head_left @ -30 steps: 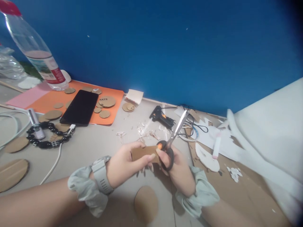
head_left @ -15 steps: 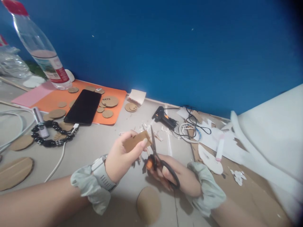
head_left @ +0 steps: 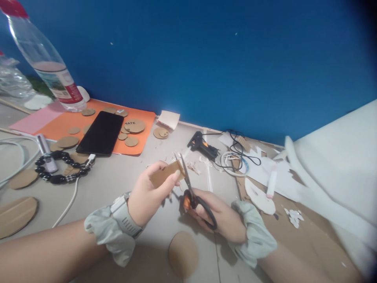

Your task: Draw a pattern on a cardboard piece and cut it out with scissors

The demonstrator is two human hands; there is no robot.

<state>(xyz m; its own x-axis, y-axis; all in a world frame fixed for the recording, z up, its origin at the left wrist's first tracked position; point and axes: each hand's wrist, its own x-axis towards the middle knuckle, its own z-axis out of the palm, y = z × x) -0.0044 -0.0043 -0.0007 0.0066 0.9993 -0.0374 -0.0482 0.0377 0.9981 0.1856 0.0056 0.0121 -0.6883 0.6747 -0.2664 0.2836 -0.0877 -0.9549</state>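
A small piece of brown cardboard (head_left: 165,174) is pinched between the thumb and fingers of my left hand (head_left: 153,188). My right hand (head_left: 216,214) grips a pair of scissors (head_left: 188,184) by dark handles with orange on the inside. The blades point up and away, slightly apart, at the right edge of the cardboard. Whether they are biting into it I cannot tell. Below my hands a round cardboard disc (head_left: 183,254) lies on the table. Small scraps (head_left: 193,167) are scattered just beyond the blades.
A black glue gun (head_left: 203,145) with a coiled cable lies behind. To the left are a phone (head_left: 101,133), an orange sheet (head_left: 145,135) with several cardboard discs, a beaded bracelet (head_left: 59,179) and a bottle (head_left: 55,74). A marker (head_left: 271,181) and white paper (head_left: 259,198) lie right.
The scissor blades have parted and now tilt further left at the cardboard's edge. The whole view has shifted slightly, so everything appears a little further left.
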